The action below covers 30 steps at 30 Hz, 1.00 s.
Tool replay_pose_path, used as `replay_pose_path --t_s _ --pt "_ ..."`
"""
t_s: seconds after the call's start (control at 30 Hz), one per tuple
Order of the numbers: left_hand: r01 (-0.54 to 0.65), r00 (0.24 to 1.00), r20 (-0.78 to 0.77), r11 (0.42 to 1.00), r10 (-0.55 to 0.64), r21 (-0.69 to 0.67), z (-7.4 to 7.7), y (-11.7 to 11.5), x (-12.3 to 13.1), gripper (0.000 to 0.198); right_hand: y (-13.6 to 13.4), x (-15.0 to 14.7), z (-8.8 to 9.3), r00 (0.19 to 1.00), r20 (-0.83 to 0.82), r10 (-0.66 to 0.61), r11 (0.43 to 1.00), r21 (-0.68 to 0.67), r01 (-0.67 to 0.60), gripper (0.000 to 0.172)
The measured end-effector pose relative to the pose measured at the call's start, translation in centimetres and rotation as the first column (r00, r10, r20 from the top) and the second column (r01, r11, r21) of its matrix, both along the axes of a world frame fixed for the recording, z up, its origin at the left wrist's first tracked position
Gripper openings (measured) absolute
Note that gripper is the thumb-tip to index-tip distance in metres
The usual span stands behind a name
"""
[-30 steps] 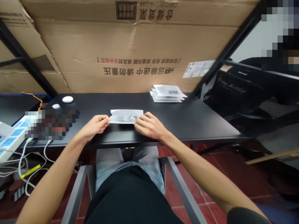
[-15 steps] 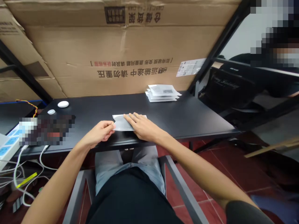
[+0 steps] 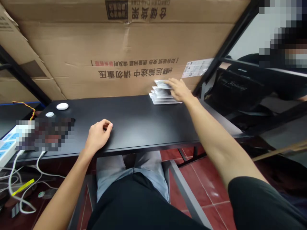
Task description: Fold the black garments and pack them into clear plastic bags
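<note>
At the back right of the black desk is a stack of flat, whitish translucent packets. My right hand reaches over its right side. Its fingers grip the right end of one pale packet, held just above or touching the top of the pile; motion blur hides which. My left hand rests near the desk's front edge, fingers curled in and thumb meeting the forefinger, with nothing visible in it.
A large cardboard sheet stands behind the desk. On the left are a white oval case, a small white round piece and a power strip with white cables. A person sits beyond the frame at right.
My right hand has carried the packet from the desk's front middle to the stack at back right. My left hand has let go of it and shifted slightly left.
</note>
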<state>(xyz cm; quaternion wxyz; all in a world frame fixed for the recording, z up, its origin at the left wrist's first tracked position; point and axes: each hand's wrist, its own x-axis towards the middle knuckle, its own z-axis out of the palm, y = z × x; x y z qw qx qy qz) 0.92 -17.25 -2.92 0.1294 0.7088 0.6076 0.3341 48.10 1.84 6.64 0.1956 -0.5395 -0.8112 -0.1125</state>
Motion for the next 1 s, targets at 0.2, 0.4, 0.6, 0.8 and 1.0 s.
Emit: replay_pose_path --t_s 0.2,0.4,0.6,0.8,1.0 --pt "-0.015 0.904 -0.428 0.999 -0.005 -0.043 -0.7 0.2 0.7 0.064 2.1 0.5 -4.1 0.999 0.007 0.032 0.971 -0.236 -0.03 0.055" --pt "-0.077 0.85 -0.526 0.99 0.002 -0.12 -0.2 0.5 1.2 0.071 0.8 -0.7 -2.8 0.996 -0.023 0.082 0.977 -0.195 -0.085 0.06" --pt "-0.084 0.853 -0.521 0.987 -0.001 -0.14 -0.1 0.3 1.2 0.072 -10.6 -7.3 -5.7 0.928 -0.267 0.261 0.91 -0.252 -0.329 0.079" --pt "-0.072 0.865 -0.501 0.987 -0.009 -0.143 -0.1 0.3 1.1 0.072 -16.1 -10.8 -9.6 0.974 -0.195 0.115 0.905 -0.383 -0.184 0.075" --pt "-0.056 0.879 -0.477 0.99 -0.013 -0.129 -0.3 0.2 1.0 0.072 -15.7 -10.7 -10.2 0.966 -0.23 0.122 0.932 -0.308 -0.191 0.063"
